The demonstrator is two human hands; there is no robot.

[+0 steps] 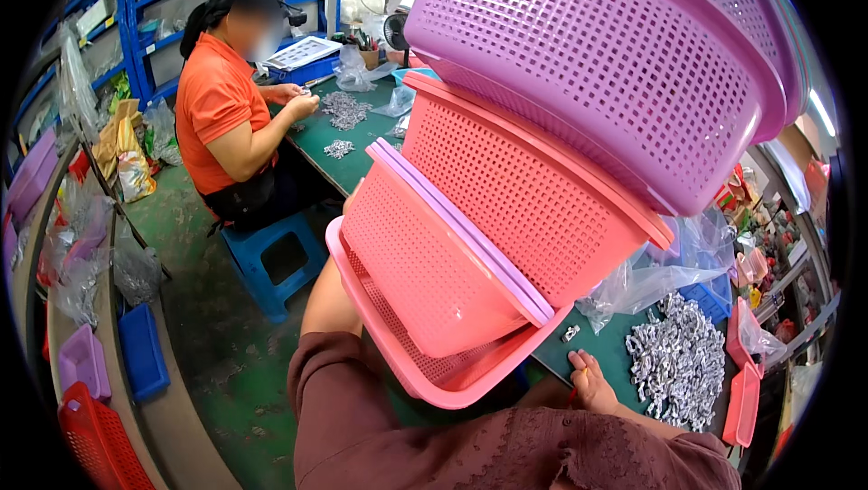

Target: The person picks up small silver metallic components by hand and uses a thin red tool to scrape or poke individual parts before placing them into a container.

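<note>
A tilted stack of perforated plastic baskets fills the middle of the view. Large purple baskets (588, 65) top it, followed by a coral basket (511, 183), a smaller coral basket (425, 255) against a lilac rim, and a pink basket (434, 392) lowest. My left forearm rises along the stack's left side. My left hand (354, 195) grips the baskets there, mostly hidden behind them. My right hand (593, 383) is by the green table's edge with fingers curled; whatever it may hold is unclear. Just above it lies one small metal part (570, 334).
A heap of shiny metal parts (678, 359) covers the table at right, near clear plastic bags (669, 264) and red trays (742, 404). A co-worker in orange (221, 119) handles small parts across the table. A blue stool (276, 264) and loaded shelves (145, 345) stand left.
</note>
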